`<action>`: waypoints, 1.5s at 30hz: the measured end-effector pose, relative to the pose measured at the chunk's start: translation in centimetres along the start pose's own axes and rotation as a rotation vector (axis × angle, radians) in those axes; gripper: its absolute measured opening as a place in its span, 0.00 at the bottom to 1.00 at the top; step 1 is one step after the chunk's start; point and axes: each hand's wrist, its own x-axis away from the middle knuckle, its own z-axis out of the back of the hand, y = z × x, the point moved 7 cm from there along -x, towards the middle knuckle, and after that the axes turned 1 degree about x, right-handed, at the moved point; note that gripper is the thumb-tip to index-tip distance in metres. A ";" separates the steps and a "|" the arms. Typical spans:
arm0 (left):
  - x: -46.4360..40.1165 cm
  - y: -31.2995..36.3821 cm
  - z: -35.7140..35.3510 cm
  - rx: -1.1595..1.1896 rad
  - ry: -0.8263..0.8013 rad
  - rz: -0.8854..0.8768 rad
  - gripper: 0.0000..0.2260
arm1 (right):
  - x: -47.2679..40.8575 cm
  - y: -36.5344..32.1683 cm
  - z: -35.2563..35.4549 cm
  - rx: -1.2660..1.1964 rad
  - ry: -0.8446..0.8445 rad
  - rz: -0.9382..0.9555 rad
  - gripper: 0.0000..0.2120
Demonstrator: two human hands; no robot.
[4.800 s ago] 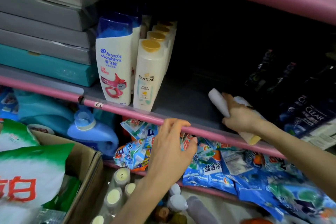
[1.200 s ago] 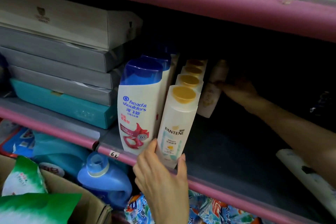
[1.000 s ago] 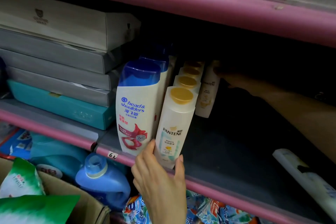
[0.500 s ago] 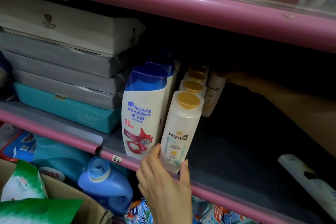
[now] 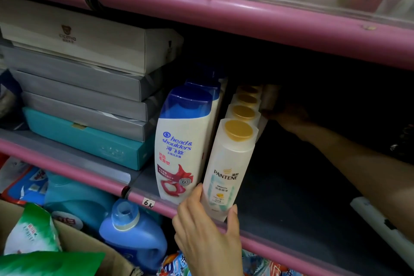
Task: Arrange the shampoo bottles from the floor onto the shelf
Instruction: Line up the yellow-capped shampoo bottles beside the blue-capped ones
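Pantene bottle (image 5: 228, 170) upright at grey shelf (image 5: 291, 204) edge, in left hand (image 5: 208, 233) grip; right hand (image 5: 289, 116) grip unclear.

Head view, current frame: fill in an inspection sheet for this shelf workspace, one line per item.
Surface: grey shelf with pink front rail, right part bare.
Job's things: front Pantene bottle upright at the rail, gold-capped row behind; Head & Shoulders bottle beside it.
Clutter: stacked boxes at left.
Grips: left hand pinches the front Pantene's base; right hand reaches to the row's back, grip lost in shadow.
Cables: nothing seen.
Surroundings: blue detergent jug below.
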 end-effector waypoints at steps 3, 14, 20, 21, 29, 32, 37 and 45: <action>0.0 0.0 0.0 0.007 0.004 -0.006 0.35 | 2.3 3.0 -2.9 -0.078 -0.064 -0.038 0.26; 0.0 0.0 0.4 -0.015 0.067 -0.075 0.30 | 2.1 5.2 -6.5 -0.214 -0.152 -0.108 0.26; 0.0 0.2 0.5 -0.009 0.090 -0.069 0.30 | 1.1 4.7 -7.4 -0.218 -0.127 -0.096 0.24; 0.0 0.3 0.6 -0.008 0.089 -0.070 0.30 | 0.9 4.8 -7.5 -0.228 -0.110 -0.106 0.22; -0.1 -0.1 0.0 0.003 0.028 -0.033 0.31 | -0.3 5.3 -7.8 -0.207 -0.044 -0.090 0.15; -0.1 -0.1 0.1 -0.001 0.030 -0.035 0.31 | -0.4 5.3 -7.9 -0.190 -0.046 -0.078 0.16; -0.1 0.1 -0.2 -0.007 -0.001 -0.027 0.35 | -0.2 5.3 -7.9 -0.173 -0.033 -0.098 0.18; -0.1 -0.2 -0.1 0.004 0.035 -0.029 0.34 | 1.2 4.9 -7.5 -0.032 -0.033 -0.038 0.18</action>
